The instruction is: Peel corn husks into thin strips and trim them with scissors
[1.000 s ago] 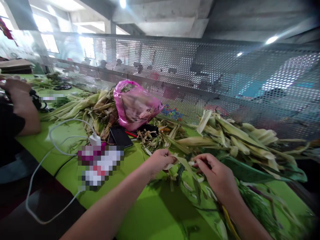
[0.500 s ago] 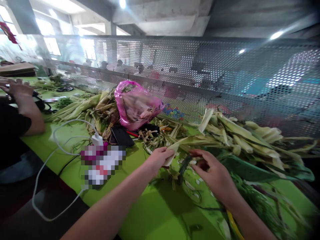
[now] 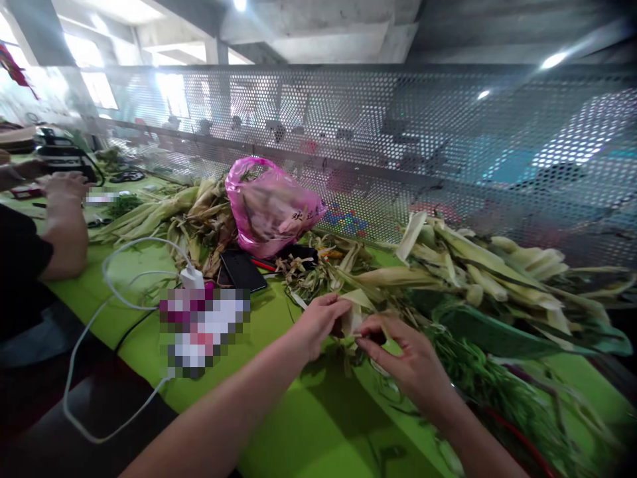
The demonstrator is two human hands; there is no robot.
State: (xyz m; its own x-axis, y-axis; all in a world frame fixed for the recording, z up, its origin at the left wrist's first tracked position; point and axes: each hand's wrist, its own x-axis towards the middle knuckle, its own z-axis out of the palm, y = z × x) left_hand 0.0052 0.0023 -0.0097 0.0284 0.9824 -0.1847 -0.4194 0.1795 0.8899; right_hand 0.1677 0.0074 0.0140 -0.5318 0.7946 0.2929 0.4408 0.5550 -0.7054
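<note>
A: In the head view, what is the left hand (image 3: 323,322) doing?
B: Pinching a pale strip of corn husk (image 3: 354,317) between thumb and fingers, above the green table (image 3: 279,392), in from its near edge.

A: And the right hand (image 3: 401,348)?
B: Thumb and forefinger are drawn narrow, their tips together at the strip's right side, so both hands hold it.

A: What lies toward the right edge?
B: A heap of husks (image 3: 492,265), partly on a dark green sheet (image 3: 462,328). Feathery green strands (image 3: 497,382) lie closer to the near edge, beside the right forearm.

A: Along the far edge?
B: A perforated metal screen (image 3: 348,139). In front of it sits a pink plastic bag (image 3: 273,212), with a black phone (image 3: 245,271) just before it and a husk pile (image 3: 199,212) on its left.

A: Toward the left end?
B: A white charger (image 3: 192,277) stands near the phone; farther left, another person's forearm (image 3: 67,226) rests by the table's edge.
</note>
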